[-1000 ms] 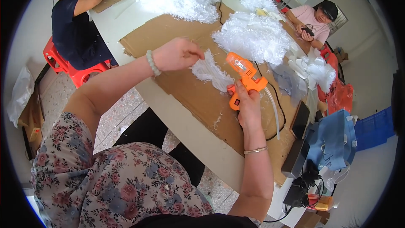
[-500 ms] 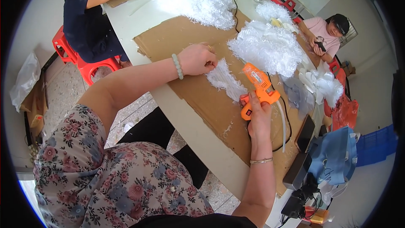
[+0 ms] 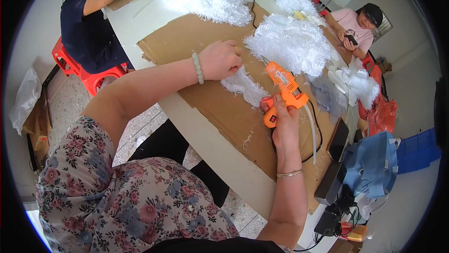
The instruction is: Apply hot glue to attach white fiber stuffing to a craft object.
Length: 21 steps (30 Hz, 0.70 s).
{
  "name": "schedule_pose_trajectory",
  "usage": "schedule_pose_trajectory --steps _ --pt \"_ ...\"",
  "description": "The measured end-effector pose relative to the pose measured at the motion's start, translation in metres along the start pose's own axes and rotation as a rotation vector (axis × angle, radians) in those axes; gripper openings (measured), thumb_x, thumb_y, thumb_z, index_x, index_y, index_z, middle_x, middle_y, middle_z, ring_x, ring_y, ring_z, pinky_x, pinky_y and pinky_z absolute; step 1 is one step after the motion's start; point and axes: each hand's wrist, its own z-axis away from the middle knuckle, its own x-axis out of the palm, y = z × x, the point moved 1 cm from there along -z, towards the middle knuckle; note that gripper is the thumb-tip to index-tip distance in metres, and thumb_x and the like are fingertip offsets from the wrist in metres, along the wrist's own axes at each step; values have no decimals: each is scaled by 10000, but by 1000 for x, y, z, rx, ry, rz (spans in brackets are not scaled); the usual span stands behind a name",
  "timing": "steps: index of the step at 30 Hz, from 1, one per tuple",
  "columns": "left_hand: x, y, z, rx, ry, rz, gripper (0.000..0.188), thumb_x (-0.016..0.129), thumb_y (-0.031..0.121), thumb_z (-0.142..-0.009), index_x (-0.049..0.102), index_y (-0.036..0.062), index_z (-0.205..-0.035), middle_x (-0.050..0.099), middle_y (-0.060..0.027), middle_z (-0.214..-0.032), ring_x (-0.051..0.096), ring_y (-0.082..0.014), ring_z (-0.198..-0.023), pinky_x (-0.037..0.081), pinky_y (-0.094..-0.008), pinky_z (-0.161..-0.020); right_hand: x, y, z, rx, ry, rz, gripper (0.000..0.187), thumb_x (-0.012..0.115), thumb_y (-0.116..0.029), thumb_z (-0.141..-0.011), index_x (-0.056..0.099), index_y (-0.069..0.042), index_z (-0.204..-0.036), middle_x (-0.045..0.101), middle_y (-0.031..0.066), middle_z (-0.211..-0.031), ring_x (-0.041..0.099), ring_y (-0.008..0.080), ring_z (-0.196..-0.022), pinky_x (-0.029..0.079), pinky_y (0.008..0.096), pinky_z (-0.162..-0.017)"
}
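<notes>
My right hand (image 3: 283, 117) grips an orange glue gun (image 3: 281, 79) by its handle, with the nozzle pointing up and to the left. A clear glue stick (image 3: 310, 129) trails from the back of the gun. A white fringed strip of fabric (image 3: 245, 88) lies on the brown cardboard (image 3: 196, 89) between my hands. My left hand (image 3: 220, 60) is at the strip's upper end, its fingers curled and pressed together. Whatever may be between those fingertips is hidden.
Piles of white fringed material (image 3: 290, 44) cover the far part of the table (image 3: 135, 30). A black cord (image 3: 321, 136) runs beside the gun. A phone (image 3: 337, 139) and a blue bag (image 3: 369, 164) are at the right. Two people sit at the table's far sides.
My left hand has risen slightly, turning with the back more upward. The glue gun stays in my right hand, its nozzle now showing beside the white pile. The whole view has shifted slightly.
</notes>
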Motion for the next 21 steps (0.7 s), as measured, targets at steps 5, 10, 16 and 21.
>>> schedule_pose_trajectory --steps 5,10,16,21 --pt "-11 -2 -13 -148 105 142 65 632 108 -740 669 67 -706 628 -81 -710 592 -280 -743 494 -396 -700 -7 -10 2 -55 -15 -82 160 524 -180 -956 560 -32 -1004 632 99 -912 566 127 -735 533 399 -823" --pt "-24 28 -19 -255 67 511 75 608 102 -741 662 55 -719 641 -98 -705 585 -308 -655 486 -402 -712 -20 -29 5 -104 -5 14 177 543 -198 -946 563 -35 -1013 634 109 -922 568 127 -723 533 408 -821" --pt "-2 43 -5 126 15 399 55 590 53 -677 640 72 -682 626 -58 -717 553 -253 -759 444 -363 -777 -42 -53 19 -90 0 282 198 582 -171 -921 586 -18 -1047 649 98 -912 590 140 -737 509 315 -728" --pt "5 53 3 171 29 322 25 608 61 -656 611 82 -644 598 -28 -756 531 -231 -839 435 -363 -749 -54 -63 39 -14 22 513 186 603 -131 -901 603 -12 -1044 661 75 -879 576 127 -728 465 252 -669"
